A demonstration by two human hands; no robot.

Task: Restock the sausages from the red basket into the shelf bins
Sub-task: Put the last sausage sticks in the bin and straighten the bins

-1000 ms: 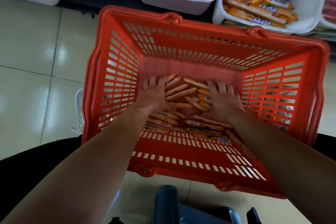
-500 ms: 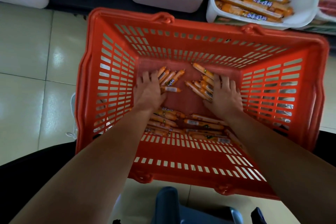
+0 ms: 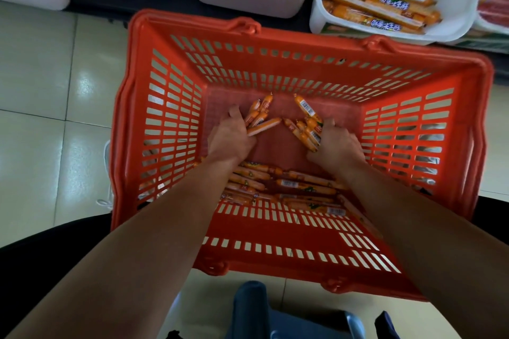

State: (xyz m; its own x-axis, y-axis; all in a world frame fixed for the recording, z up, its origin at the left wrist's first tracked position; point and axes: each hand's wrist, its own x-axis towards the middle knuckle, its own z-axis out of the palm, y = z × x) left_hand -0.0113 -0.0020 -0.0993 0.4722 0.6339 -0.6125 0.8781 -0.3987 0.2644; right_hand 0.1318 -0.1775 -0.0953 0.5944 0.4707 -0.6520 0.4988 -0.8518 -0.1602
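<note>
Far left, tiled floor (image 3: 35, 107), and the red basket (image 3: 137, 129) sits on it below the shelf bins. Inside it, the left hand (image 3: 230, 136) is curled around a small bunch of orange sausages (image 3: 260, 115), their ends fanning out past the fingers toward the far wall. Across the bare patch of basket bottom, the right hand (image 3: 337, 143) grips its own bunch (image 3: 308, 125), one barcode-labelled stick jutting up and left. More loose sausages (image 3: 297, 187) lie in a heap along the near wall, under both wrists. Up top, a white bin of fat red sausages (image 3: 248, 0) sits just beyond the basket rim, and to its right a white bin of long orange sausages (image 3: 451, 3).
</note>
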